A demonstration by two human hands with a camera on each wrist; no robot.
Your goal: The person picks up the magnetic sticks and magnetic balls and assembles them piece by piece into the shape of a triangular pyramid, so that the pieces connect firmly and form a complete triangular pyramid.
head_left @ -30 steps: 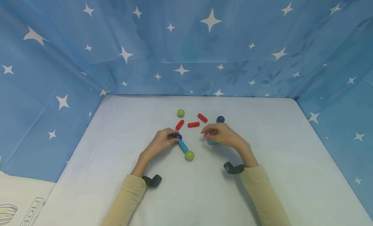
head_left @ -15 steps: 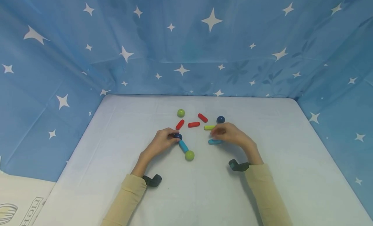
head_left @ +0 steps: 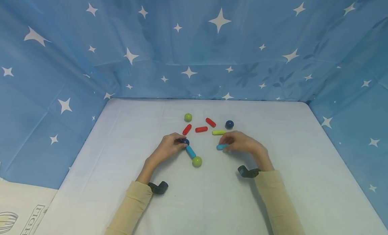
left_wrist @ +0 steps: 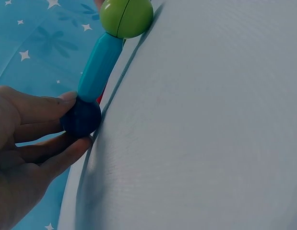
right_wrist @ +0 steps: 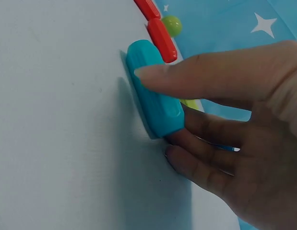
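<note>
My left hand [head_left: 167, 148] pinches a dark blue ball [left_wrist: 82, 117] between thumb and fingers. A light blue rod [left_wrist: 100, 67] joins that ball to a green ball [left_wrist: 126, 18] at its other end, and the linked pieces lie on the table. Over to the right, my right hand [head_left: 240, 142] grips a loose light blue rod [right_wrist: 155, 93], thumb along the near side and fingers behind it. Just beyond that hand lies a yellow-green rod [head_left: 218, 132], its right end close to the fingers.
Red rods [head_left: 201, 129] lie between and beyond the hands. A second green ball [head_left: 188, 117] sits farther back, and another dark blue ball [head_left: 229, 124] is behind the right hand. Blue star-patterned curtain [head_left: 194, 43] borders the white table [head_left: 194, 201].
My right hand moved a little to the right, uncovering the yellow-green rod, then lowered onto the loose light blue rod and took hold of it. My left hand stayed in place.
</note>
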